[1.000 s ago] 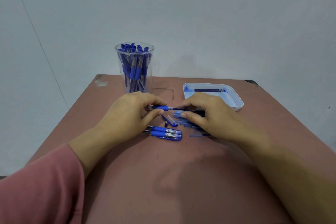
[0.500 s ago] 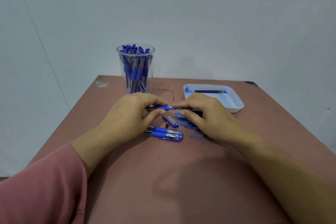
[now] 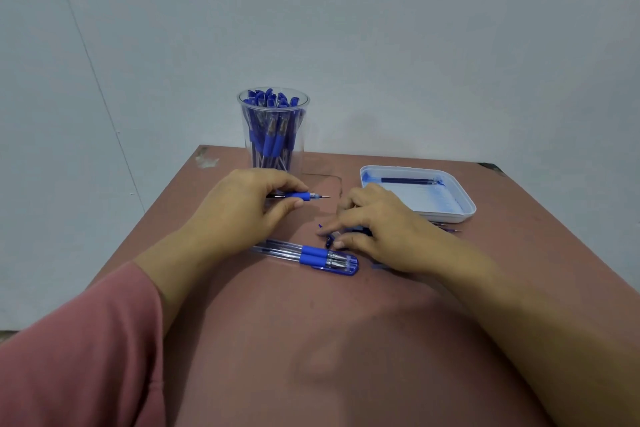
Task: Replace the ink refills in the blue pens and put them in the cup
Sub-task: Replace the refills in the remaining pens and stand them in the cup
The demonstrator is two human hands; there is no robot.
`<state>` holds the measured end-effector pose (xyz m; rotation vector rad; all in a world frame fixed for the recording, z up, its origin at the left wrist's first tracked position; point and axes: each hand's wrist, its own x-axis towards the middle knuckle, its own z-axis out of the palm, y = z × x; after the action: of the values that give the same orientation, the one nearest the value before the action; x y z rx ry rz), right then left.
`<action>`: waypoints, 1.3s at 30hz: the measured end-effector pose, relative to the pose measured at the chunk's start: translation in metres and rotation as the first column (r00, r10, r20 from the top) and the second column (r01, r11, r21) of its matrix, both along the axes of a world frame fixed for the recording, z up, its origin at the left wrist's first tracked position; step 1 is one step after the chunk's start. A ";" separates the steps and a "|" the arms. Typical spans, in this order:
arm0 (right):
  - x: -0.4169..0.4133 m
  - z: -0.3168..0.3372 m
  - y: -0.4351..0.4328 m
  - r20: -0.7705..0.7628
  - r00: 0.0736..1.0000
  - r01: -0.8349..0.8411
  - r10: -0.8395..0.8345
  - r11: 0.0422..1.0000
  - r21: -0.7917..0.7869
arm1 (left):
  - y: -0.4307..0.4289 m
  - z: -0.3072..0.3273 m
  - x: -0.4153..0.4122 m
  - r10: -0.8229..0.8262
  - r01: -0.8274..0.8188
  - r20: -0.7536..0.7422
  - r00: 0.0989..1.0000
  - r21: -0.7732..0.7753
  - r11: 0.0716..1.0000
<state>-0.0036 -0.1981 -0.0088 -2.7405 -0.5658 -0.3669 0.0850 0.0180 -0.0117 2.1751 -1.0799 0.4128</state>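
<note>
My left hand [image 3: 239,211] grips an uncapped blue pen [image 3: 302,196] above the table, its metal tip pointing right. My right hand [image 3: 377,225] is down on the table to the right of it, its thumb and forefinger pinching a blue pen cap [image 3: 331,240] that lies there. Two capped blue pens [image 3: 311,255] lie side by side in front of my hands. A clear cup [image 3: 273,130] packed with several blue pens stands at the back, behind my left hand.
A white tray [image 3: 464,208] at the right back holds a dark ink refill [image 3: 408,180]. More loose refills [image 3: 446,228] lie on the brown table [image 3: 311,340] beside the tray, partly hidden by my right hand. A grey wall stands behind.
My right hand has let go of the pen's tip end and dropped to the table onto the cap. My left hand still holds the pen, its tip now bare.
</note>
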 end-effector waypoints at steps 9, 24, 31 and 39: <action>-0.007 0.007 -0.005 0.008 0.996 0.081 -0.086 0.964 0.254 | -0.003 0.000 -0.004 -0.016 0.017 -0.037 0.999 0.019 1.000; -0.016 0.008 0.001 -0.029 0.992 0.121 -0.124 0.838 0.532 | -0.011 0.001 -0.020 -0.079 0.077 -0.071 0.994 -0.032 0.997; -0.016 0.006 0.002 -0.007 0.991 0.124 -0.132 0.907 0.403 | -0.013 -0.001 -0.024 -0.087 0.087 -0.025 0.996 -0.026 0.996; -0.016 0.005 -0.003 0.156 0.984 0.049 -0.091 0.966 0.255 | -0.013 -0.001 -0.024 -0.088 0.088 0.021 0.996 -0.012 0.996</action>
<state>-0.0193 -0.2015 -0.0041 -2.5053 -0.4305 -0.6440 0.0610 0.0050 -0.0126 2.1080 -1.1767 0.4022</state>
